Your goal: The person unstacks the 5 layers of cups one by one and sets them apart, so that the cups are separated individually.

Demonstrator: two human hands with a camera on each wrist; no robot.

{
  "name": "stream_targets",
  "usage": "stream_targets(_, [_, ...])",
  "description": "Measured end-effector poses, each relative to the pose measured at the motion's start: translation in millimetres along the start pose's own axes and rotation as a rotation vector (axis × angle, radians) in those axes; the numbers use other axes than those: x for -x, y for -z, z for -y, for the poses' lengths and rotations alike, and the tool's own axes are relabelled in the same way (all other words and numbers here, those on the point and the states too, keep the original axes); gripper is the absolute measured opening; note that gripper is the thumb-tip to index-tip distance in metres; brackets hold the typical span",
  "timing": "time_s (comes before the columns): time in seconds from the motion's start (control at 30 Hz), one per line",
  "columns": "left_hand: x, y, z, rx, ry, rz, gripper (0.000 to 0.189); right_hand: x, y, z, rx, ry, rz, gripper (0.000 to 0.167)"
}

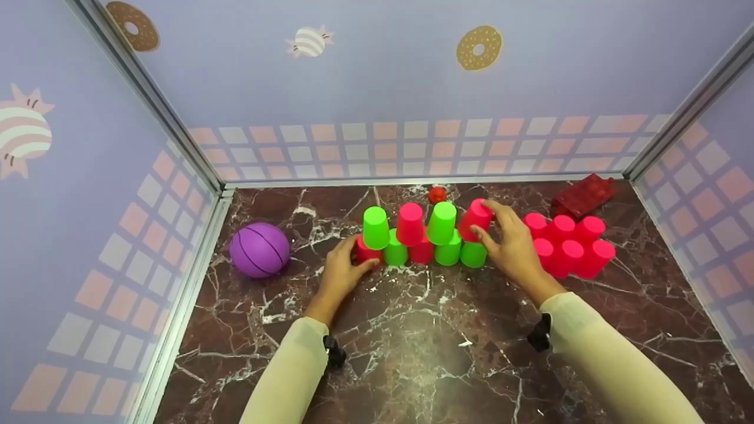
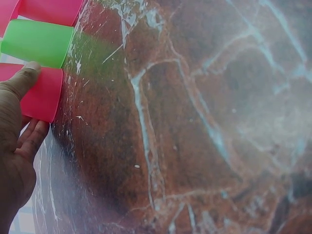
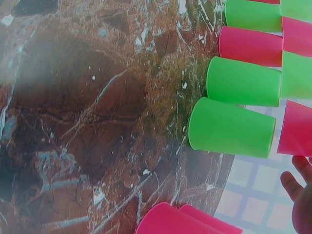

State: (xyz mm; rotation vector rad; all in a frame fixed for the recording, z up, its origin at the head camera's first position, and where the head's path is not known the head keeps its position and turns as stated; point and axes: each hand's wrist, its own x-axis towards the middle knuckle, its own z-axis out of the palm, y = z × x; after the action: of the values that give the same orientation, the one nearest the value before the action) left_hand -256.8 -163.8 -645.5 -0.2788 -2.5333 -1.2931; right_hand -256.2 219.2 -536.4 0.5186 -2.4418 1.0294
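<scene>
Upside-down pink and green cups stand in two rows. At the left end of the bottom row, my left hand (image 1: pixel 343 268) holds a pink cup (image 2: pixel 43 95) between thumb and fingers. Above it sit a green cup (image 1: pixel 376 228), a pink cup (image 1: pixel 410 225) and another green cup (image 1: pixel 442 224). My right hand (image 1: pixel 513 247) pinches a tilted pink cup (image 1: pixel 476 219) at the upper row's right end. Beneath that cup is the end green cup (image 3: pixel 231 127) of the bottom row; a narrow gap shows between them in the right wrist view.
A cluster of pink cups (image 1: pixel 569 252) stands right of my right hand, with a red translucent object (image 1: pixel 583 195) behind it. A small red item (image 1: pixel 437 195) lies behind the rows. The purple ball (image 1: pixel 260 250) rests at left. Walls enclose the marbled tabletop (image 1: pixel 412 353).
</scene>
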Motion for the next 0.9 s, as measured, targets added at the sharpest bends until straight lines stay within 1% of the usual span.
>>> stream_targets(0.07, [0.0,0.4,-0.6,0.006,0.003,0.003,0.07,1.2,3,-1,0.005,0.004,-0.007,0.059])
stream_targets(0.1, [0.5,2.3,-5.1,0.017,0.011,0.006,0.07,2.1,5,-2,0.01,0.009,-0.008,0.059])
stream_targets(0.2, [0.9,4.8,-10.4,0.033,0.019,0.012,0.07,6.2,12,-5,0.027,0.017,-0.01,0.061])
stream_targets(0.27, [0.7,4.1,-10.1,0.027,0.027,0.015,0.069,9.9,16,-7,0.039,0.014,-0.011,0.062])
stream_targets(0.3, [0.6,2.9,-6.2,0.016,0.012,0.008,0.068,12.0,19,-9,0.047,0.011,-0.011,0.062])
stream_targets(0.4, [1.2,3.8,-8.1,-0.003,-0.009,0.001,0.067,18.6,26,-13,0.063,-0.01,-0.007,0.062])
stream_targets(0.43, [1.9,5.7,-13.5,-0.007,-0.009,0.001,0.067,21.1,29,-14,0.064,-0.017,-0.008,0.062])
stream_targets(0.5, [2.5,5.8,-12.8,-0.007,-0.032,-0.011,0.067,26.0,33,-17,0.069,-0.029,-0.007,0.061])
stream_targets(0.53, [2.8,6.8,-15.8,0.002,-0.026,-0.007,0.068,28.6,36,-18,0.069,-0.035,-0.006,0.062])
stream_targets(0.6, [1.8,2.6,-6.2,0.005,-0.038,-0.014,0.069,34.3,40,-19,0.068,-0.036,-0.008,0.062])
stream_targets(0.67, [-0.6,-3.8,8.3,-0.008,-0.033,-0.012,0.072,39.7,44,-21,0.068,-0.031,-0.007,0.062])
stream_targets(0.7, [-1.8,-5.9,13.0,-0.016,-0.025,-0.005,0.074,42.6,46,-22,0.067,-0.026,-0.007,0.062])
stream_targets(0.8, [-5.0,-15.2,34.9,-0.049,-0.018,0.002,0.079,51.7,50,-24,0.07,0.007,-0.015,0.063])
stream_targets(0.87, [-5.8,-16.6,39.3,-0.061,-0.02,0.005,0.081,57.6,53,-26,0.071,0.039,-0.021,0.063])
stream_targets(0.9, [-6.0,-16.4,39.2,-0.062,-0.022,0.002,0.081,60.5,54,-27,0.071,0.053,-0.025,0.063])
